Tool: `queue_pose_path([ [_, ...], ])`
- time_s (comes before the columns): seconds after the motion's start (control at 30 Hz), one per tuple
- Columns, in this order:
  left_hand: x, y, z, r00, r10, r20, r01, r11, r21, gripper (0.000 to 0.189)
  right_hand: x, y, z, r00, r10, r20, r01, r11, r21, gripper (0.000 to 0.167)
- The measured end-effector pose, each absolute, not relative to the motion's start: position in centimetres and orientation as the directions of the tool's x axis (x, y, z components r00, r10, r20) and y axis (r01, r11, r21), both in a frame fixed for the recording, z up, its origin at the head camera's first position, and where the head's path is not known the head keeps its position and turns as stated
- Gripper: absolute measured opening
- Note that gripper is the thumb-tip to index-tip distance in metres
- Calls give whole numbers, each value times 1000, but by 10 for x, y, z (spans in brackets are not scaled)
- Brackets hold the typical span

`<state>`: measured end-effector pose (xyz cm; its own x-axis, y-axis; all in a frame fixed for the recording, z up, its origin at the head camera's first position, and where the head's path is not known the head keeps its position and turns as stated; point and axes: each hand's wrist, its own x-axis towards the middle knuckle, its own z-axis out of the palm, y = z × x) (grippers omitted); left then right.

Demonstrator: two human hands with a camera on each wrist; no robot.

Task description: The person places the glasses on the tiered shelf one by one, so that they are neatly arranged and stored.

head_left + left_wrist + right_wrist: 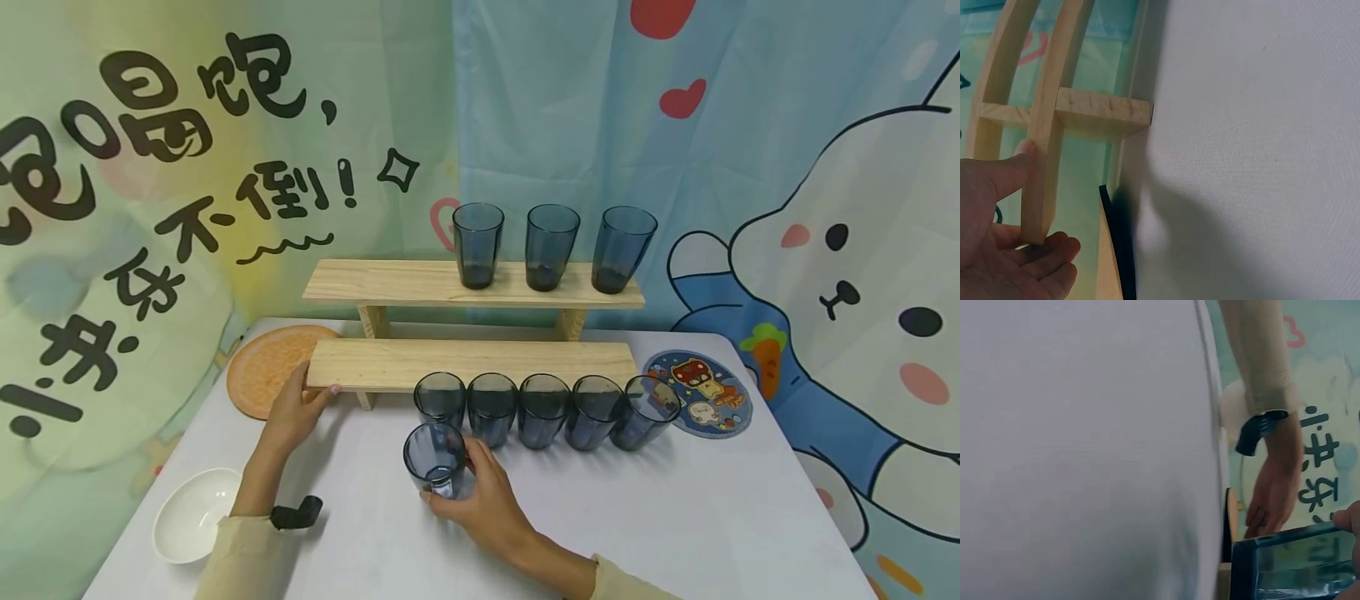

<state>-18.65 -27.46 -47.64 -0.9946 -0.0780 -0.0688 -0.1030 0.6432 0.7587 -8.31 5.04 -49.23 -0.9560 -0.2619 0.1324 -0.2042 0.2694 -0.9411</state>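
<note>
Blue glass (436, 459) in right hand (483, 497), bare table (712, 508) rightward.

Nine dark blue glasses show in all. One glass (436, 459) sits inside the curled fingers of the right hand (480, 500). Five more stand in a row just beyond those fingertips: the first (440, 398), second (492, 407), third (543, 409), fourth (594, 411) and fifth (645, 412). Three stand well beyond the fingers, on the upper shelf (390, 282): one (477, 245), another (551, 247) and the last (623, 249).

There are two wooden shelves; the lower shelf (390, 363) has the fingers of the left hand (294, 414) on its end. Beside those fingers lies one orange plate (262, 367). Behind the wrist sits one white bowl (193, 512). One printed round mat (701, 392), probably a coaster, lies past the row's far end.
</note>
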Motion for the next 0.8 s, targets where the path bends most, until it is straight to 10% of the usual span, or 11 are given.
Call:
queue_pose_path([
  [0.8,-187,-274,-475,-995,-75,-71,-103,640,762,81,-164,38,-344,-883,-363,297,-345,74,-936,60],
])
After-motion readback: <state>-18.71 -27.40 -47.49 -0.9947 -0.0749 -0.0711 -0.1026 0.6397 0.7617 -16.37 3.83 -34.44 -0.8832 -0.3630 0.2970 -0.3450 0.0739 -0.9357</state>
